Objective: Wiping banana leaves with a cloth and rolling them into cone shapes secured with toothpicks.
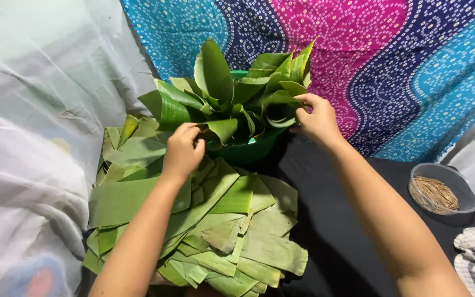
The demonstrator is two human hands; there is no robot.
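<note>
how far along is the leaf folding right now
Done: the green tub is packed with folded banana-leaf cones. In hand: left hand and right hand both grip leaves at the tub. Left: a big pile of flat leaf strips remains.

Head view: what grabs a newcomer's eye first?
The green tub at centre, crammed with rolled green leaves, with the left hand and right hand both gripping leaves in it. Next, the flat leaf pile in front, and the bright patterned cloth behind.

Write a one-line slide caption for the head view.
Left hand and right hand grasp folded banana leaves in a green tub.
</note>
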